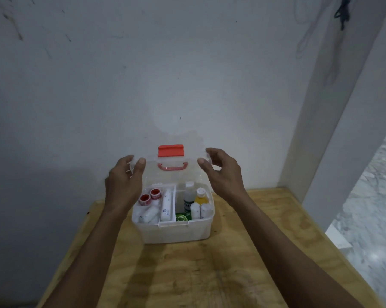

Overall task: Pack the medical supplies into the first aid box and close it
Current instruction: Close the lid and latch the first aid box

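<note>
A translucent white first aid box (176, 232) stands on the wooden table (187, 274). Its clear lid (172, 174) is raised upright, with an orange latch (171, 150) at the top edge and an orange handle (172, 166) below it. My left hand (125, 181) grips the lid's left corner and my right hand (220, 172) grips its right corner. Inside lie two red tape rolls (149, 196), white bandage rolls (166, 205), a clear bottle (188, 196), a yellow bottle (200, 196) and a green packet (182, 217).
The table stands against a white wall (143, 85). A white pillar (343, 107) rises at the right, with pale floor (369, 207) beyond the table's right edge. A dark cord (342, 12) hangs at the top right.
</note>
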Action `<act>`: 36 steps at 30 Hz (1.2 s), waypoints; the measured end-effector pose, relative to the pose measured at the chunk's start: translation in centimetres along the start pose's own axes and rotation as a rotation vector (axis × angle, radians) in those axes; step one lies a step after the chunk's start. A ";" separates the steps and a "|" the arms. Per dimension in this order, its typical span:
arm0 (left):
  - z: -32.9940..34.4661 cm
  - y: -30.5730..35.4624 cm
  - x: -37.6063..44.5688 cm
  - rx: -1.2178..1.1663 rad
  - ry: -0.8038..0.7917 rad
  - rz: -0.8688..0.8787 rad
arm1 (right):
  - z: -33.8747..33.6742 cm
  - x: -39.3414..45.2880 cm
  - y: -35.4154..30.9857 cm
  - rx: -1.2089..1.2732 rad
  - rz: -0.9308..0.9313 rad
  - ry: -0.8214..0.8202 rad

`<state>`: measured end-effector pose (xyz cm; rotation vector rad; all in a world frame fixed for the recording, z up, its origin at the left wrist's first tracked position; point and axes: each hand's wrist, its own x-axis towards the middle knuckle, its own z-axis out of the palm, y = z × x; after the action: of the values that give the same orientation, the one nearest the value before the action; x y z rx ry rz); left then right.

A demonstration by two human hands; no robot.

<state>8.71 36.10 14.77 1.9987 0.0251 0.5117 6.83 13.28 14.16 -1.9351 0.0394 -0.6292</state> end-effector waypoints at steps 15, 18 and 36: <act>-1.6 -3.9 -5.7 0.033 -0.136 0.093 | -1.5 -6.7 3.2 -0.069 -0.122 -0.115; -1.5 -4.3 -6.9 0.051 -0.170 0.071 | -1.5 -7.7 4.0 -0.125 -0.155 -0.131; -0.1 -4.7 -7.5 0.170 -0.074 0.085 | 1.0 -8.0 2.8 -0.364 -0.132 -0.083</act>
<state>2.78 36.60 8.23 2.1917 -0.0646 0.5032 1.13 15.27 8.15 -2.3286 -0.0286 -0.6627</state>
